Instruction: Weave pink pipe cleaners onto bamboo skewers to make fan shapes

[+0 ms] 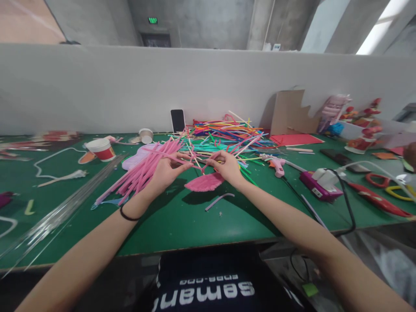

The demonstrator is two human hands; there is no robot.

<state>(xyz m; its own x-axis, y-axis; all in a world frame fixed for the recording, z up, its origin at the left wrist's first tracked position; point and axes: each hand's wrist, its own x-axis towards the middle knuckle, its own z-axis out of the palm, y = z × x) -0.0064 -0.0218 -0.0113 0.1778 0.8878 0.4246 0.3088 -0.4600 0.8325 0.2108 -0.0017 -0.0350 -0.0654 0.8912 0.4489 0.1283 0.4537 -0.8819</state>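
Pink pipe-cleaner petal: located just below my grip, between my two hands, hanging above the tabletop. My left hand pinches a thin pink strand between thumb and fingers; my right hand pinches its other side, directly above the petal. Exact fingertip contact is partly hidden.

Progress, by my judgement: the petal's flat, dense body appears formed, with a point at its left end. The strand work over it appears unfinished, since loose lengths stick up from my grip. Whether the strand is already fixed to the petal, I cannot tell.

Just below the grip lies a curved lilac offcut. Beside my left hand, a bundle of pink pipe cleaners lies unworked. Right of my grip rests a pink glue gun. Beyond both hands: a mixed-colour pipe-cleaner heap, then an upright phone.
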